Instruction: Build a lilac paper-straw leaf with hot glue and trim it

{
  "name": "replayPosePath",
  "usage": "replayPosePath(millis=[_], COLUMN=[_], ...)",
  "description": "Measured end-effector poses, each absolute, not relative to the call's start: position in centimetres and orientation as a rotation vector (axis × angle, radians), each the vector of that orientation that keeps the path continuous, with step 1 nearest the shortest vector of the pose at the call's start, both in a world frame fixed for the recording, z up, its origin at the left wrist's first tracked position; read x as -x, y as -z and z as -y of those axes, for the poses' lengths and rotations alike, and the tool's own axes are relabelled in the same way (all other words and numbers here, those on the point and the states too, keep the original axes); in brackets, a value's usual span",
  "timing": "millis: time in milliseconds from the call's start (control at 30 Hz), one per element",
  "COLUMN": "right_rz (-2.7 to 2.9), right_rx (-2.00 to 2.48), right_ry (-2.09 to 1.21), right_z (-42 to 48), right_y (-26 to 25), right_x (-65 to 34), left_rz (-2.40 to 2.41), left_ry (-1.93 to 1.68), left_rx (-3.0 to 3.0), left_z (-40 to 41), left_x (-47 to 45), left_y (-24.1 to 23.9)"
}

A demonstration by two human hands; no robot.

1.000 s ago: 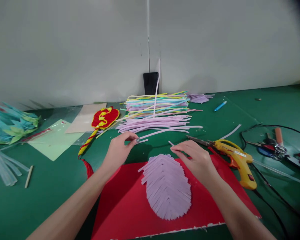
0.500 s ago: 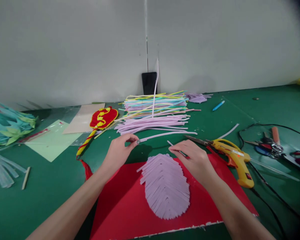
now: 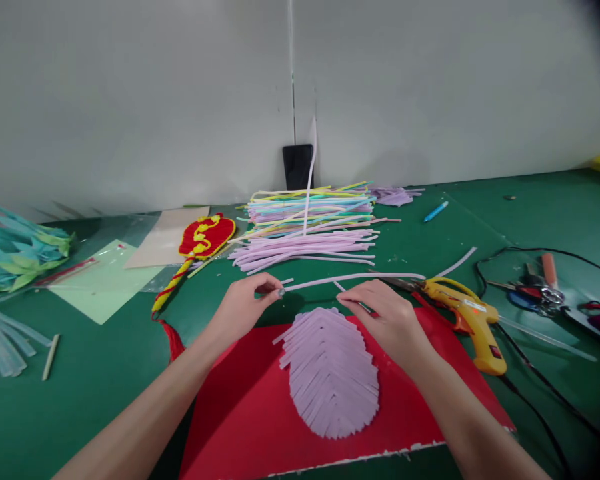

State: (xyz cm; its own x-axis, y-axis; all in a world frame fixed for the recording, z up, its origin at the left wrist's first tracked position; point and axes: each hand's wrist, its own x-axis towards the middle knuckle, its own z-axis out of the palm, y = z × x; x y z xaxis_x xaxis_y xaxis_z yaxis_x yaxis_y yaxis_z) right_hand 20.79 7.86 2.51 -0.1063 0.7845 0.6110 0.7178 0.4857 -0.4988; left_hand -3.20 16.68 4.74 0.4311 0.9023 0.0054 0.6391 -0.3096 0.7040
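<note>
Green desk (image 3: 105, 380) carries red sheet (image 3: 240, 400). Lilac leaf shape (image 3: 335, 377) lies on sheet, tip past far edge. Looks mostly built: overlapping strips, lower edge even; upper-left ends jut, seemingly untrimmed. Loose lilac pile (image 3: 303, 250) left behind it. Left hand (image 3: 245, 300) pinches long strip (image 3: 355, 277) by one end; right hand (image 3: 385, 305) pinches short piece (image 3: 339, 287), grip partly hidden.

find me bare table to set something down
Widest: the near left of the table, between the stick and the left forearm. A smaller patch lies between the pen and the cord. Crowded: the far middle, where strips pile up, and around the glue gun and scissors.
</note>
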Motion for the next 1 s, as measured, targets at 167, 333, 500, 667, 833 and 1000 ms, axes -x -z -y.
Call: replayPosePath(millis=[167, 333, 500, 667, 833, 1000], right_rz=[1.839, 1.857, 1.854, 1.846, 1.849, 1.853], right_rx=[1.267, 1.255, 1.264, 1.265, 1.275, 1.267], right_ry=[-0.106, -0.083, -0.089, -0.097, -0.092, -0.073], right_z=[-7.8, -7.9, -7.9, -7.9, -7.9, -7.8], right_y=[-2.5, -2.6, -2.5, -2.6, -2.6, -2.6], right_x=[-20.7, -20.7, -20.8, -20.8, -20.7, -20.7], left_rz=[-1.331, -1.356, -1.348, -1.355, -1.387, -1.269], left_ry=[-0.564, -0.580, -0.551, -0.572, -0.660, -0.607], left_rx=[-2.066, -2.066, -2.052, -2.058, -2.005, -1.998], left_z=[-16.7, -16.7, -16.6, -16.6, -16.5, -16.3], left_x=[3.2, 3.2, 3.0, 3.1, 3.0, 2.8], left_y=[-4.9, -5.0, -4.9, -4.9, -5.6, -5.6])
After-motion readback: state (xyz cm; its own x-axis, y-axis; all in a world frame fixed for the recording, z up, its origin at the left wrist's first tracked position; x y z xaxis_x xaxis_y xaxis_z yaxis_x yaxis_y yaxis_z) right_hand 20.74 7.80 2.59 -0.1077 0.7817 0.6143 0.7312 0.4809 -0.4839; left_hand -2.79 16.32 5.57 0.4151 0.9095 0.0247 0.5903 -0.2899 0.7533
